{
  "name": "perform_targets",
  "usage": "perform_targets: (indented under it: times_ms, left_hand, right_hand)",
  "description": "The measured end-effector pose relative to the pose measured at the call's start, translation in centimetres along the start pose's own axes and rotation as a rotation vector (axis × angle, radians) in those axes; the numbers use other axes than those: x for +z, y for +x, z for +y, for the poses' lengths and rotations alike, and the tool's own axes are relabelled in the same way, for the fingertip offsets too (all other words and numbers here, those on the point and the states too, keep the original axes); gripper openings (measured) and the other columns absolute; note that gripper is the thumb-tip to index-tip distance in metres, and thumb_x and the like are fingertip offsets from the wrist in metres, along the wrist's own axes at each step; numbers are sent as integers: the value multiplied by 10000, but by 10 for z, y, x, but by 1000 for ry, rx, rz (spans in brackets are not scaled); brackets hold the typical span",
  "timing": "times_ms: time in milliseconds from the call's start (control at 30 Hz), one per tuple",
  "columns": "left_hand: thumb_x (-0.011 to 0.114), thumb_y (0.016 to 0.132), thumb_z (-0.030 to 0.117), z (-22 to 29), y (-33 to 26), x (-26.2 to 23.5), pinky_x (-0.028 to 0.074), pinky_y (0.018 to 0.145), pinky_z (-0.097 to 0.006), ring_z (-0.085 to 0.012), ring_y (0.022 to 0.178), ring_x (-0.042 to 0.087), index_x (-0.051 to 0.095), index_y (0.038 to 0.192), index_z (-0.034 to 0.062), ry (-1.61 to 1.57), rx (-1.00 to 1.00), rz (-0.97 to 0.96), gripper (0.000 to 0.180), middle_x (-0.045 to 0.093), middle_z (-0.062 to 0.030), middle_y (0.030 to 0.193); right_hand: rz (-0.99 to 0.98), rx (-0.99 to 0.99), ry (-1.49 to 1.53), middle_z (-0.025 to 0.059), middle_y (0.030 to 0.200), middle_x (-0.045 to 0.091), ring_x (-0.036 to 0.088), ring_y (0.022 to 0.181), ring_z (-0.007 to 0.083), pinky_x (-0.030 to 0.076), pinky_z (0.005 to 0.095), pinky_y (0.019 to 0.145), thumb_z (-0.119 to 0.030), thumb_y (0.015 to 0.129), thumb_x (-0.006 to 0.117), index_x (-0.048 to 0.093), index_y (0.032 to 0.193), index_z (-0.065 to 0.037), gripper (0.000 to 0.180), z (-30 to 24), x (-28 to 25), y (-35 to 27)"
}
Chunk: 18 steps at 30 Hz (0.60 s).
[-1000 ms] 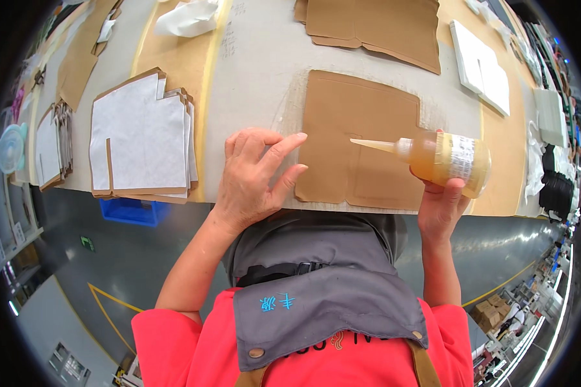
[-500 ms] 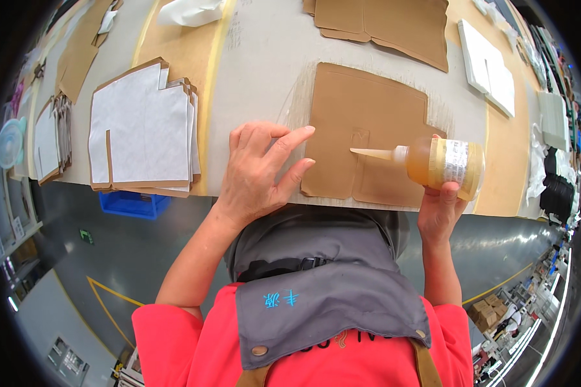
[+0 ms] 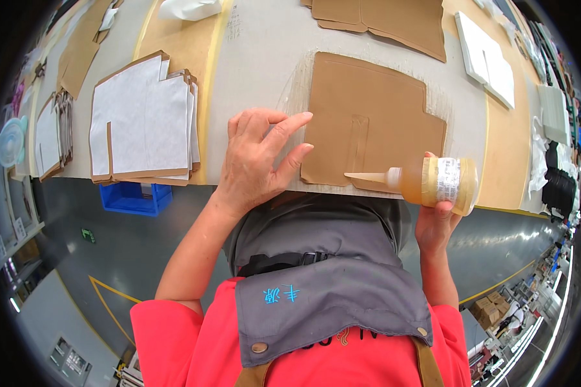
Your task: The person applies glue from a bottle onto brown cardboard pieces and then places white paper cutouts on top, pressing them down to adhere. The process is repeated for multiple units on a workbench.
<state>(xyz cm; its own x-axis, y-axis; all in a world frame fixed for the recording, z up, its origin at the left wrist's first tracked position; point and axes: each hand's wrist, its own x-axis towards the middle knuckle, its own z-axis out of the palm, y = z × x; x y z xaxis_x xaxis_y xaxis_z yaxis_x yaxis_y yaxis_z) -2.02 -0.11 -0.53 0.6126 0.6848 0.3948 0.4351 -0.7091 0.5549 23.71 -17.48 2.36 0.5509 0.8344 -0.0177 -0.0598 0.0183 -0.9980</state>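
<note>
Left hand (image 3: 259, 158) lies open, fingers spread, flat on the bench (image 3: 258, 58) at its near edge, fingertips touching the left edge of the brown cardboard blank (image 3: 374, 119). Right hand (image 3: 438, 222) grips an amber glue bottle (image 3: 436, 184) held sideways, nozzle over the blank's near edge. A stack of white-faced blanks (image 3: 145, 122) sits toward the left.
</note>
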Motion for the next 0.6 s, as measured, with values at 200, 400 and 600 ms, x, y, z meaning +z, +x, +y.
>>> perform_targets:
  times_ms: [200, 400, 600]
  left_hand:
    - [735, 873, 245, 0, -1, -1, 377, 916, -384, -234, 963, 540, 655, 1236, 156, -9, -5, 12, 383, 568, -42, 1015]
    - [738, 864, 225, 0, -1, 0, 389, 890, -374, -237, 955, 546, 673, 1237, 129, -5, 0, 31, 391, 588, -53, 1013]
    - [732, 862, 193, -1, 0, -2, 396, 885, -375, -243, 955, 548, 672, 1237, 122, -18, -15, 42, 387, 588, -58, 1015]
  right_hand:
    - [-17, 22, -5, 225, 1441, 492, 494, 1335, 306, 435, 452, 1096, -570, 809, 765, 333, 1489, -61, 953, 2, 6, -7]
    - [-26, -21, 49, 216, 1384, 534, 528, 1292, 306, 423, 457, 1090, -556, 810, 782, 390, 1437, -5, 922, 12, 31, -8]
    - [-69, 113, 145, 182, 1431, 508, 525, 1307, 278, 498, 440, 1035, -580, 841, 720, 367, 1468, -87, 872, 12, 45, -7]
